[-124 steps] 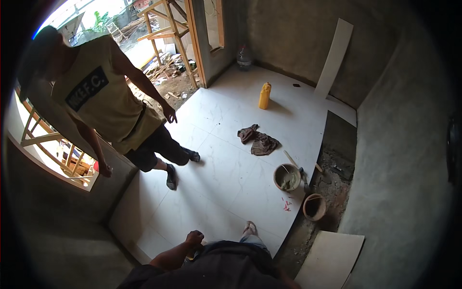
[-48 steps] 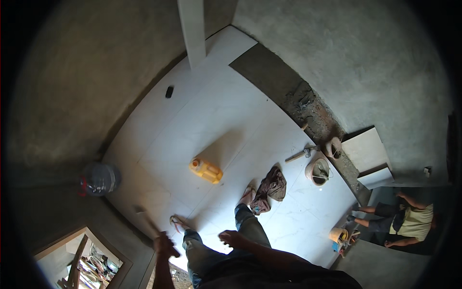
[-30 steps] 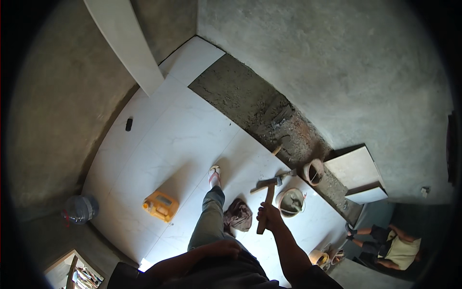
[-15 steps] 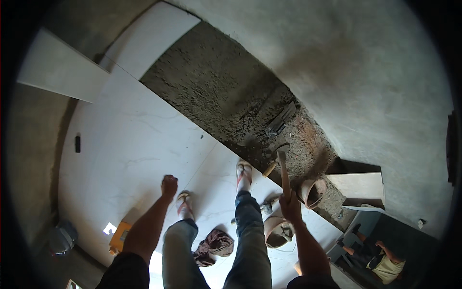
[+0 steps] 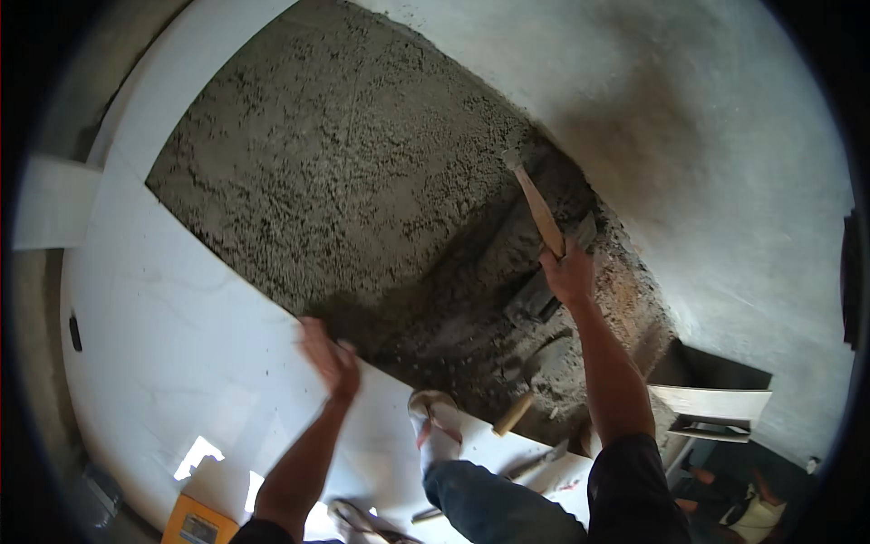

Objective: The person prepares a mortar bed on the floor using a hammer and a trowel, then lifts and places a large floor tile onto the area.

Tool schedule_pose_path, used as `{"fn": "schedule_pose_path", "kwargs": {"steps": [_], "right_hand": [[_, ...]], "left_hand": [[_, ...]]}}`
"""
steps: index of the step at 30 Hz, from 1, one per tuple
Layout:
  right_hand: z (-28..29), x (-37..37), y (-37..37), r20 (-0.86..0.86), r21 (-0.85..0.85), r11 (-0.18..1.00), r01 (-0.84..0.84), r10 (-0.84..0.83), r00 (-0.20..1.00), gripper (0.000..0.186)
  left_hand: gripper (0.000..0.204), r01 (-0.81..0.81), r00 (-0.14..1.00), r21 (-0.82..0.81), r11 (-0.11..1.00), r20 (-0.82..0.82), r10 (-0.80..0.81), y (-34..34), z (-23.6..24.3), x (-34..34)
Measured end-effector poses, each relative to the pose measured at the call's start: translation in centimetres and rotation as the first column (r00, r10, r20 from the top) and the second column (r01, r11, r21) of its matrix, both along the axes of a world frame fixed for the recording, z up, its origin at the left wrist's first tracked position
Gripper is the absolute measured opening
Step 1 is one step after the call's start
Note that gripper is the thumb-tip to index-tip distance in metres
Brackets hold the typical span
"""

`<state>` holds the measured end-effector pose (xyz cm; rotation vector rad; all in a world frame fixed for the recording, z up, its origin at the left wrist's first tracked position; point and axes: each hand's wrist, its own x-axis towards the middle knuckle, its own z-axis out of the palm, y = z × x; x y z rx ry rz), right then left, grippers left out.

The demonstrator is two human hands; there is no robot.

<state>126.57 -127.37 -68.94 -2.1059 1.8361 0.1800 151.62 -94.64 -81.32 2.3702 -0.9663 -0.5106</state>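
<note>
My right hand point(image 5: 566, 272) grips a wooden-handled tool point(image 5: 542, 208), its hammer-like far end over the grey mortar bed point(image 5: 344, 154). My left hand point(image 5: 329, 358), slightly blurred, is open with fingers stretched out at the edge of the white tiled floor point(image 5: 181, 326). A dark metal trowel point(image 5: 530, 299) lies in the rougher, darker mortar beside the right hand. A short wooden handle point(image 5: 512, 412) sticks out near the tile edge, by my sandalled foot point(image 5: 435, 426).
A grey wall point(image 5: 743, 199) borders the bed. A pale panel point(image 5: 54, 199) leans at left, near a small black object point(image 5: 75, 334). A yellow jug point(image 5: 199, 521) stands at lower left. Tile pieces point(image 5: 707, 399) and another person point(image 5: 752, 512) are at lower right.
My view has swung from the doorway and person to the mortar strip and moved closer. A hammer-like tool appeared in hand and now reaches over the bed. My left hand moved to the tile edge, opening.
</note>
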Motion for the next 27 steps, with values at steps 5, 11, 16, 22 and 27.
{"fn": "schedule_pose_path", "kwargs": {"steps": [5,11,16,22,27], "right_hand": [[-1.1,-1.0,-2.9,0.078,-0.057,0.997,0.049,-0.045,0.996,0.046],[2.5,0.8,-8.0,-0.14,-0.096,0.993,-0.069,0.055,0.989,0.059],[-0.4,1.0,-10.8,-0.302,-0.152,0.984,-0.095,0.045,0.952,0.062],[1.6,6.5,-7.2,-0.09,-0.119,0.975,-0.187,0.177,0.98,0.061],[-0.2,2.5,-11.0,-0.192,-0.204,0.919,-0.338,0.301,0.934,0.054]], "left_hand": [[0.067,0.458,0.584,-0.662,0.594,-0.28,-0.762,-3.7,7.2,-4.4],[0.066,-0.781,0.602,0.276,0.561,0.572,0.557,4.4,-4.0,12.3],[0.068,-0.742,0.648,0.227,0.63,0.482,0.59,2.5,-3.7,11.1],[0.072,-0.761,0.627,0.244,0.6,0.514,0.586,3.7,-3.9,12.3],[0.073,-0.757,0.637,0.275,0.593,0.515,0.574,3.2,-3.8,12.0]]}}
